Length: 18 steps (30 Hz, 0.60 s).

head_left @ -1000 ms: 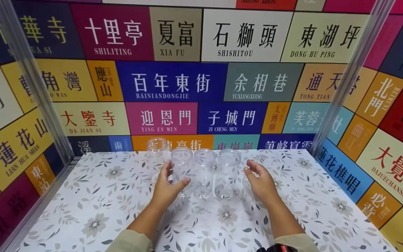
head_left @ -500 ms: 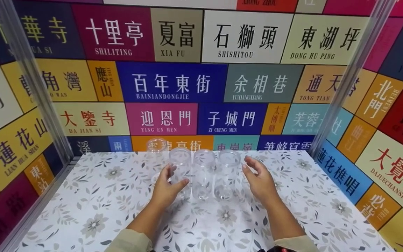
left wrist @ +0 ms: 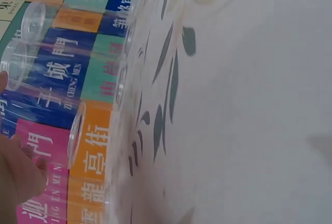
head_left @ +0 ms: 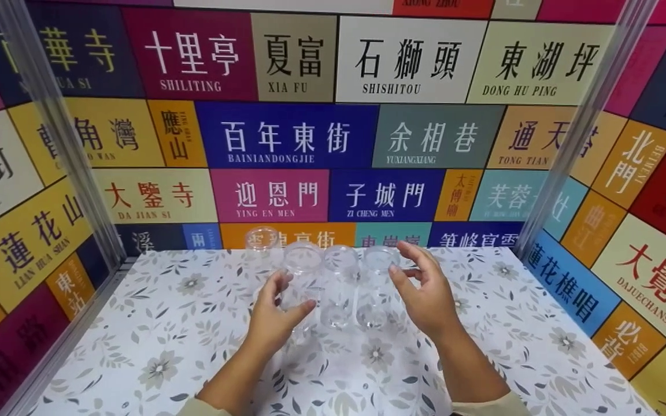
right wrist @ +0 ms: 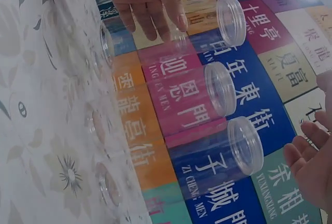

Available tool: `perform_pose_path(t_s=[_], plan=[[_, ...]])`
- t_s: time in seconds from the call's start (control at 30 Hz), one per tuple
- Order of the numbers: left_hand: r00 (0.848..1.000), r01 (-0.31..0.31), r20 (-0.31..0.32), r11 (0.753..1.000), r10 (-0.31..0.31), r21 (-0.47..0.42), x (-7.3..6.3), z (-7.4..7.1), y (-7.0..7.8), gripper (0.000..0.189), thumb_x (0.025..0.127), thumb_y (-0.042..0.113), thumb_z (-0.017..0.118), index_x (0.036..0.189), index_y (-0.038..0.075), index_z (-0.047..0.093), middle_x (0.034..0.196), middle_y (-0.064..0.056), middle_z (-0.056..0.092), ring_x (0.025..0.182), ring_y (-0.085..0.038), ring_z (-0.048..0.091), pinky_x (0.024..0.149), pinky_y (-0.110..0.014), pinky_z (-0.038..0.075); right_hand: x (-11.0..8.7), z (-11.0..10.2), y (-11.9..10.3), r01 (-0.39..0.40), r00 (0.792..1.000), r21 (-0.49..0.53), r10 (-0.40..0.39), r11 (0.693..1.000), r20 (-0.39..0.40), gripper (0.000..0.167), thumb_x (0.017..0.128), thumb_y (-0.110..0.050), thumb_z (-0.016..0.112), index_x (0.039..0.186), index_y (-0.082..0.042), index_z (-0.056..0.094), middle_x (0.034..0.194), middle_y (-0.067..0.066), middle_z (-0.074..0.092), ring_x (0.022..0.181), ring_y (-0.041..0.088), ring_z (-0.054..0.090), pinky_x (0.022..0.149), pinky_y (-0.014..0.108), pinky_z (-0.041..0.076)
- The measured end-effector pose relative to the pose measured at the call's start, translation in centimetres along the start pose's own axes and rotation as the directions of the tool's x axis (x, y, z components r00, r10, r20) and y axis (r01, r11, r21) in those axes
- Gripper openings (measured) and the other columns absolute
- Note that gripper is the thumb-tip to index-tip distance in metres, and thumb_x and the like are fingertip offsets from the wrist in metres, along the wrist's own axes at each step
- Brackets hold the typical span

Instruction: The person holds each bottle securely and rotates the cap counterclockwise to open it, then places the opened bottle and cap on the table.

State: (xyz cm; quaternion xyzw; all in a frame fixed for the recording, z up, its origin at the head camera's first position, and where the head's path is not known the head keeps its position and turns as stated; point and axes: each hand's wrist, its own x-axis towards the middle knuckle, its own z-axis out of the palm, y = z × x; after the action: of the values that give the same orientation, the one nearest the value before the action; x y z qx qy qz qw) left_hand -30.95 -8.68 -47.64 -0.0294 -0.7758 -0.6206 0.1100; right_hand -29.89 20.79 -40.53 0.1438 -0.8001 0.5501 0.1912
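Note:
Several clear cylindrical plastic jars stand on the table. My left hand [head_left: 275, 315] is curved round the left jar [head_left: 303, 260] of the front row, fingers at its far side and thumb in front. In the left wrist view, that jar's round end [left wrist: 77, 136] appears just off the tabletop, though its transparency makes this uncertain. Beside it stand the middle jar [head_left: 340, 289] and the right jar [head_left: 379, 289]. My right hand [head_left: 428, 294] hovers at the right jar's rim, fingers loosely bent. In the right wrist view, a gap separates this hand [right wrist: 311, 154] from the nearest jar rim [right wrist: 245, 146].
Another clear jar [head_left: 262, 240] stands farther back, left of the row. White cloth with grey leaves and flowers covers the table [head_left: 206, 358]. Colourful sign-printed walls [head_left: 287, 136] enclose the back and sides, with clear strips at the corners.
My right hand has moved left and slightly upward, closer to the right jar's rim. The left jar's rim has shifted slightly rightward, with my left hand still round it.

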Motion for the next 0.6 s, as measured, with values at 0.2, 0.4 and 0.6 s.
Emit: perform_pose_path(t_s=[0.2,0.4,0.6], plan=[[1.0,-0.013,0.024,1.0,0.013,0.011,-1.2,0.3,1.1,0.088,0.086,0.038,0.091,0.158,0.017,0.044,0.161,-0.009,0.054,0.155,-0.033,0.045,0.13,-0.056,0.037,-0.4,0.5,-1.3,0.013,0.999,0.017,-0.014,1.0,0.043,0.053,0.105,-0.034,0.07,0.156,-0.027,0.054,0.162,-0.005,0.05,0.145,0.012,0.05,0.111,0.02,0.051],[0.996,-0.076,0.051,0.996,0.074,0.037,-2.1,0.8,2.2,0.092,0.084,0.038,0.092,0.16,0.019,0.044,0.158,-0.008,0.054,0.151,-0.033,0.047,0.129,-0.058,0.037,-0.7,1.0,-2.1,0.057,0.996,0.041,-0.059,0.998,0.064,0.056,0.103,-0.03,0.074,0.155,-0.022,0.055,0.159,-0.004,0.054,0.145,0.015,0.052,0.11,0.021,0.051],[0.985,-0.165,0.067,0.984,0.16,0.072,-2.7,1.4,3.0,0.091,0.079,0.036,0.096,0.157,0.025,0.049,0.154,0.0,0.056,0.146,-0.025,0.051,0.127,-0.057,0.039,-1.3,1.5,-3.2,0.083,0.993,0.035,-0.086,0.996,0.077,0.06,0.098,-0.027,0.079,0.154,-0.024,0.057,0.157,-0.005,0.056,0.141,0.016,0.054,0.107,0.024,0.053]])
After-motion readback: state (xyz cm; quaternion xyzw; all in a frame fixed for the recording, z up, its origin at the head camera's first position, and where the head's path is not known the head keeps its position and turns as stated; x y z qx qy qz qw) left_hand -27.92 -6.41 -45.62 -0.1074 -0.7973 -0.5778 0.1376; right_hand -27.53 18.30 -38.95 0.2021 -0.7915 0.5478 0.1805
